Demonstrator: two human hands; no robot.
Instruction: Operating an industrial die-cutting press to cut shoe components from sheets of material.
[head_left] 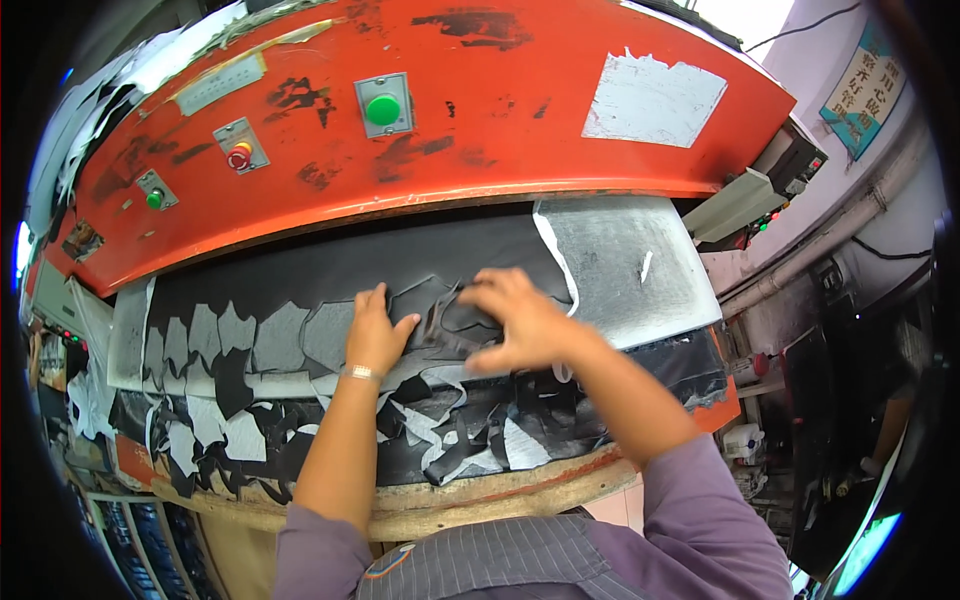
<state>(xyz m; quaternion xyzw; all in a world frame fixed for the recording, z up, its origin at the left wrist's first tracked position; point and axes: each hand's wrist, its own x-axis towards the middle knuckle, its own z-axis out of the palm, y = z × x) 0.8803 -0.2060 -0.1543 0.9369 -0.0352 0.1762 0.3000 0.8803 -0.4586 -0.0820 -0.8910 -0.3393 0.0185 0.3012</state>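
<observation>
A black sheet of material (pixel 300 262) lies across the pale press bed, with several cut outlines along its near edge. On it rests my left hand (pixel 376 335), fingers apart and thumb stretched to the right. My right hand (pixel 522 318) is slightly blurred by motion. Its fingers and thumb reach around a dark, thin-walled outline that looks like a cutting die (pixel 436 325), blurred as well and partly hidden by the hand. The die stands between my two hands, close to my left thumb. Grey cut shapes (pixel 281 337) lie left of my left hand.
The press's red beam (pixel 540 120) spans the far side, carrying a large green button (pixel 382 110) and a red knob (pixel 239 156). Black and grey scraps (pixel 445 440) cover the near ledge. A control box (pixel 745 205) juts out at right. Bare pale bed (pixel 625 265) shows beside the sheet.
</observation>
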